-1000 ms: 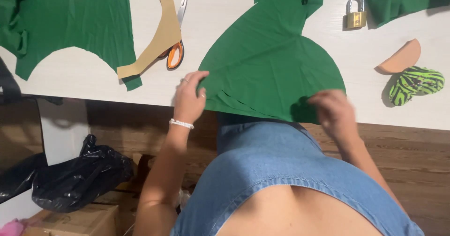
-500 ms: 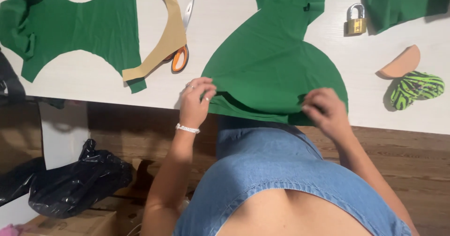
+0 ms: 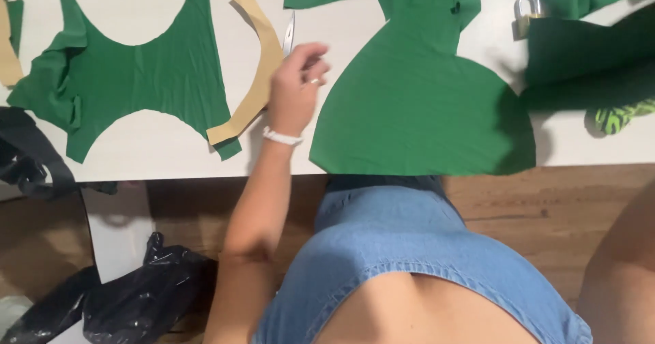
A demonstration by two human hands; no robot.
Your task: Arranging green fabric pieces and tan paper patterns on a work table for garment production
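White worktable (image 3: 170, 156) | cut green fabric panel (image 3: 416, 105) lies flat at table's near edge | left hand (image 3: 297, 88), fingers loosely curled, reaches scissors (image 3: 289, 38) just left of panel, not yet gripped | right hand unseen | cutting looks done.

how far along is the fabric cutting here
Done: a bodice-shaped green piece and a flared green panel lie cut out on the white table. In hand: the left hand reaches over the scissors beside the tan paper pattern. Left: more uncut-looking green fabric at the right; right hand unseen.
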